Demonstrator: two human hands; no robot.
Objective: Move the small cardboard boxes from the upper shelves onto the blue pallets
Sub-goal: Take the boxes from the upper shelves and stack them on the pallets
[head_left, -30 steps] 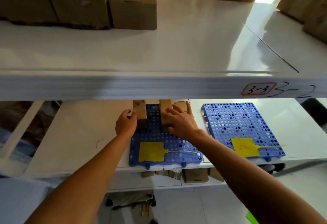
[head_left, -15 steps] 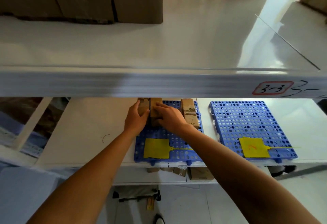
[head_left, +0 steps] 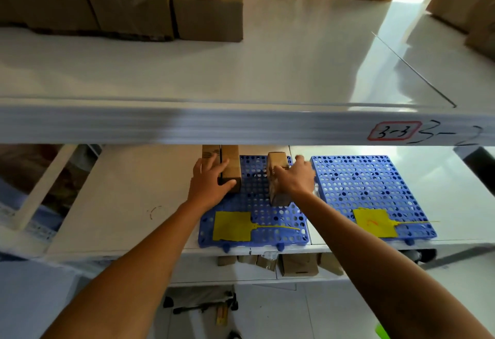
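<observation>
Two small cardboard boxes [head_left: 230, 161] stand side by side at the far left corner of the left blue pallet [head_left: 257, 220]. My left hand [head_left: 211, 183] is wrapped around their near end. A third small box [head_left: 277, 161] stands further right on the same pallet, and my right hand [head_left: 294, 177] grips it from its right side. The right blue pallet [head_left: 369, 188] holds no boxes. Both pallets lie on the white lower shelf, partly hidden at the back by the upper shelf's front edge [head_left: 187, 124].
Larger brown cartons [head_left: 209, 11] sit at the back left of the upper shelf, more at its far right [head_left: 466, 9]. A yellow tag [head_left: 233, 226] lies on each pallet. Below the lower shelf, several small boxes [head_left: 297, 265] sit on another level; tools lie on the floor.
My right hand has left the pair of boxes and moved right onto the third box. My left hand stays on the pair. The view has shifted slightly.
</observation>
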